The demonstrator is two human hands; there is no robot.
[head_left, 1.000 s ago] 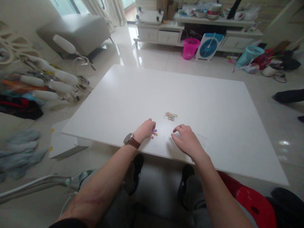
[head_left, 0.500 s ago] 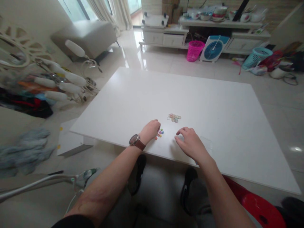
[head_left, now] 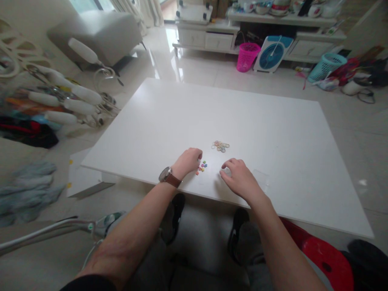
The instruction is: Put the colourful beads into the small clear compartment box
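Several small colourful pieces (head_left: 202, 166) lie in a loose group on the white table (head_left: 236, 117). At their left edge is my left hand (head_left: 189, 160), a watch on its wrist; its fingers are curled down, and whether they hold anything is hidden. To the right of the pieces my right hand (head_left: 236, 174) hovers with thumb and fingers apart and nothing between them. A small pile of thin rings (head_left: 220, 146) sits just beyond the pieces. Beside my right hand lies a clear, flat transparent item (head_left: 260, 180).
A red stool (head_left: 325, 258) stands under the table's near right edge. On the floor beyond the table are a pink basket (head_left: 247, 57), a blue and white fan (head_left: 273, 54) and a teal basket (head_left: 326, 66). A lamp with white shades (head_left: 80, 106) stands at the left.
The whole view has shifted slightly, with the table and both hands appearing a little further left and higher. Relative to the pieces, both hands look nearly unmoved.
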